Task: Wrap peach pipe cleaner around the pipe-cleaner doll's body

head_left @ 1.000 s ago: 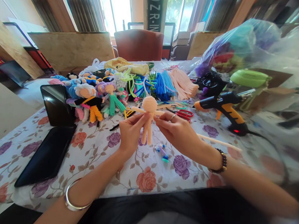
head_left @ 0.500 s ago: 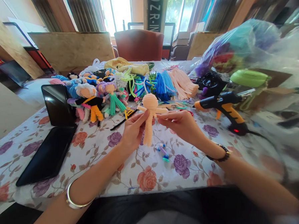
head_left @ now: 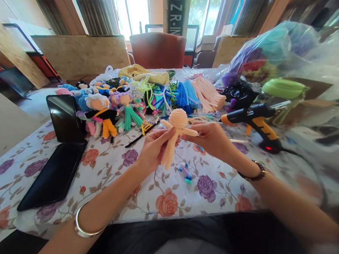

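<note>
A peach chenille doll point(head_left: 173, 141) is above the tabletop point(head_left: 96, 172), pinched in the left hand point(head_left: 154, 148); the right hand point(head_left: 213, 138) meets one doll arm point(head_left: 189, 132), grip unclear. Overtugging could loosen it; straying rightward might bump the lit glue gun point(head_left: 259, 122).

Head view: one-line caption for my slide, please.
Left hand holds a peach doll, right hand at its arm, above a floral tablecloth; glue gun to the right.

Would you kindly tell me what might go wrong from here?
The glue gun shows a red light, so its tip may be hot if the right hand strays there. The peach doll, pinched by the left hand, could bend out of shape. The small blue trinket on the tablecloth might get brushed aside.
</note>
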Action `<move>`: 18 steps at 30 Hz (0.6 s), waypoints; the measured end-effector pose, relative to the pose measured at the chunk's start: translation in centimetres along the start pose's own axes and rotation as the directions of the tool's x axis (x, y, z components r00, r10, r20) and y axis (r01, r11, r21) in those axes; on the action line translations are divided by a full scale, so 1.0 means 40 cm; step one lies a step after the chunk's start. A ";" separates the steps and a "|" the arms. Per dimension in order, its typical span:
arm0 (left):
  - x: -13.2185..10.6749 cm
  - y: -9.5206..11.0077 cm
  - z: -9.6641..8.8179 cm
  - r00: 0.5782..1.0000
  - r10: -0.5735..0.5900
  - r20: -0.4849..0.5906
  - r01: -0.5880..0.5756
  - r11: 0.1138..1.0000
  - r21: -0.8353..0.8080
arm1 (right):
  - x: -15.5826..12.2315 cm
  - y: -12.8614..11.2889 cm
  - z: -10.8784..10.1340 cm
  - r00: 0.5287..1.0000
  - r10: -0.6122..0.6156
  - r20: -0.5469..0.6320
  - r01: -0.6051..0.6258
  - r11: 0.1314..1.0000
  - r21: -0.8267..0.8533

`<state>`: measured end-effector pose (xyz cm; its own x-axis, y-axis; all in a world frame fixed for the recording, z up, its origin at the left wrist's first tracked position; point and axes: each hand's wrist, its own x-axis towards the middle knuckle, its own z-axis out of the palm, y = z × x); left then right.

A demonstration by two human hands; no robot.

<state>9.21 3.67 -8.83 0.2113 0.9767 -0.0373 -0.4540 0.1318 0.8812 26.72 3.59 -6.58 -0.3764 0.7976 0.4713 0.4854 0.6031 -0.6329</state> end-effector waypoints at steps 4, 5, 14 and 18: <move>0.001 -0.001 0.001 1.000 -0.029 -0.007 0.029 0.999 0.013 | 0.002 0.012 -0.002 0.995 -0.099 -0.006 0.097 0.988 -0.123; 0.001 -0.001 0.001 0.999 -0.035 -0.001 0.035 0.999 0.010 | 0.002 0.013 -0.004 0.995 -0.102 0.001 0.101 0.980 -0.172; -0.011 0.015 0.008 0.999 -0.039 0.005 0.038 0.997 0.063 | -0.004 0.009 -0.034 0.993 -0.096 -0.063 0.032 0.759 -0.650; -0.013 0.013 0.005 0.999 -0.032 0.033 0.028 0.992 0.121 | -0.006 -0.002 -0.050 0.992 -0.115 -0.056 0.046 0.731 -0.681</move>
<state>9.05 3.20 -8.27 0.2538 0.9659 -0.0504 -0.3400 0.1379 0.9303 28.35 3.37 -5.40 -0.3847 0.7221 0.5750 0.8748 0.4840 -0.0226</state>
